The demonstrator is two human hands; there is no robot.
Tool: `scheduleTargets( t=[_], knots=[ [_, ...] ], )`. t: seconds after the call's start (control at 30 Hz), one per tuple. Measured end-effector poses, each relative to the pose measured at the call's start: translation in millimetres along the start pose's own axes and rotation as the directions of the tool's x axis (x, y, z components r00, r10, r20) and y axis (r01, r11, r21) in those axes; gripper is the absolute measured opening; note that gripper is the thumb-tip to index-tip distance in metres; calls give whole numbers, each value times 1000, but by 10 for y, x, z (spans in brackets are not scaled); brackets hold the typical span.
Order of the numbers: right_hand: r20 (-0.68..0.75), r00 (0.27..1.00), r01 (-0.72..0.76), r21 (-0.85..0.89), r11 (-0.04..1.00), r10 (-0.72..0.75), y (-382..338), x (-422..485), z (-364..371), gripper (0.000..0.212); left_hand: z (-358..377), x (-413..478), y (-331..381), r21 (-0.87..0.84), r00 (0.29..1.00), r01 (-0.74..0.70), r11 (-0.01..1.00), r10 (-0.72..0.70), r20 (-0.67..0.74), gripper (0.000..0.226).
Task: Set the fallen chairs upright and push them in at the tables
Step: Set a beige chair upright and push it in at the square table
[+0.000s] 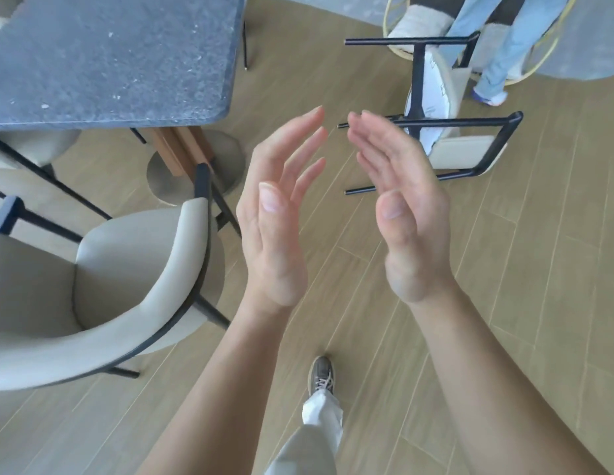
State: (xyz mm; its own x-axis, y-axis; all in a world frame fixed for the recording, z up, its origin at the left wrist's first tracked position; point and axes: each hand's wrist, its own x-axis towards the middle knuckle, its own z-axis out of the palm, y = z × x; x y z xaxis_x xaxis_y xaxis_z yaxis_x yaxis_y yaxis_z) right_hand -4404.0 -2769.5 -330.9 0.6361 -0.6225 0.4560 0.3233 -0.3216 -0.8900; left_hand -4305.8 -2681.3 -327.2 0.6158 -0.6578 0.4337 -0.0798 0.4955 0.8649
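A fallen chair (pixel 466 149) with black metal legs and a cream seat lies on its side on the wood floor at the upper right. My left hand (pixel 281 214) and my right hand (pixel 398 207) are raised in mid-air, palms facing each other, fingers straight, holding nothing. The right hand's fingertips overlap the fallen chair's leg in the picture but are not gripping it. An upright cream chair (pixel 103 289) stands at the lower left beside the dark stone table (pixel 110 60).
Another person's legs (pixel 497 53) in blue trousers stand behind the fallen chair, near a yellow-framed seat (pixel 412 25). The table's round metal base (pixel 196 166) sits under its corner. My own shoe (pixel 321 373) is on the floor below my hands.
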Motion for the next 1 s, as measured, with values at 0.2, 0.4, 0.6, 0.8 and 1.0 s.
scheduleTargets(
  t=[0.2, 0.4, 0.6, 0.8, 1.0],
  knots=[
    [-23, 1000, -19, -45, 999, 18, 293, 680, -743, 91, 616, 821, -523, -28, 1000, 19, 999, -18, 12, 78],
    [-124, 992, -21, -108, 994, 7, 499, 1116, -1787, 94, 1543, 1492, -1012, -67, 995, 42, 997, -36, 90, 76],
    [-177, 984, -48, -94, 994, 31, 776, 1401, -2994, 91, 2526, 1915, -1630, -44, 989, 87, 995, -81, 121, 79],
    [-178, 984, -46, -98, 994, 28, 813, 1774, -4514, 86, 3582, 2420, -2064, -13, 995, 39, 999, -38, 89, 81],
    [-107, 994, -3, -122, 993, -10, 846, 2422, -5610, 88, 4470, 2973, -2384, -7, 999, 21, 1000, -20, 48, 78]
  ],
)
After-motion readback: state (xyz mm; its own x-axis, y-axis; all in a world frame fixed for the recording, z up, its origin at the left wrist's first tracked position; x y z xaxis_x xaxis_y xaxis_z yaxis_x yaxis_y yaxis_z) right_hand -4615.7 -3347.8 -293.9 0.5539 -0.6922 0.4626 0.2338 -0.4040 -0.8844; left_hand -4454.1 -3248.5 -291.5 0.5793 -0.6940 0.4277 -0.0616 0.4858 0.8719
